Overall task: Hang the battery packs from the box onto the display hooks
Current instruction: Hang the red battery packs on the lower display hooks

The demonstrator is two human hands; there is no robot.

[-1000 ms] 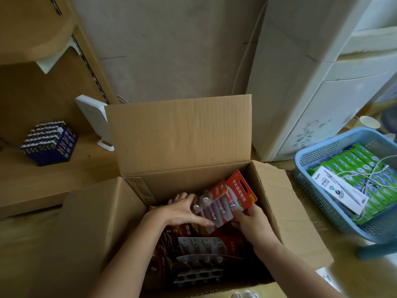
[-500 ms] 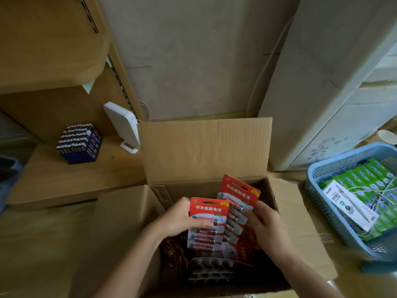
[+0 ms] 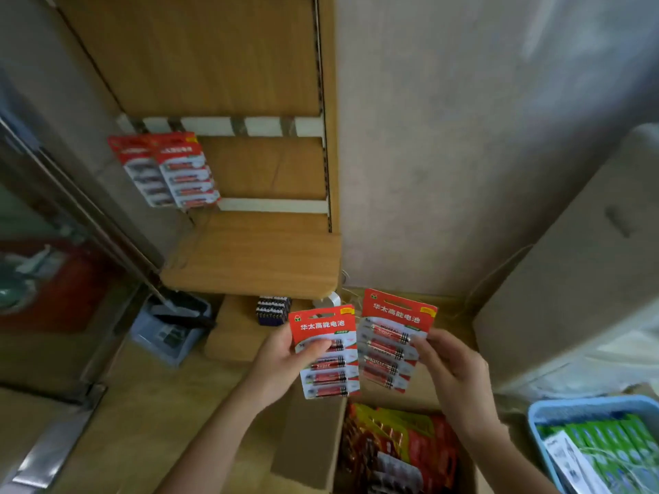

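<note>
My left hand (image 3: pixel 285 354) grips a red battery pack (image 3: pixel 326 351) by its left edge, thumb across its front. Beside it, my right hand (image 3: pixel 451 365) pinches a second red battery pack (image 3: pixel 394 340) at its right edge. Both packs are upright, held above the open cardboard box (image 3: pixel 306 443), which holds more packs (image 3: pixel 396 447). Two red battery packs (image 3: pixel 171 169) hang on the wooden display panel at upper left, from a white hook rail (image 3: pixel 249 125) with several hook brackets. The hooks themselves are blurred.
A wooden shelf (image 3: pixel 256 262) juts out below the hanging packs. A block of blue batteries (image 3: pixel 272 310) sits under it. A blue basket (image 3: pixel 602 447) of green boxes stands at lower right. A bluish tray (image 3: pixel 167 326) lies at left. A tall cardboard box (image 3: pixel 577 279) is right.
Both hands have lifted the two packs up out of the box. The view has tilted up, bringing the display panel and the hanging packs into sight.
</note>
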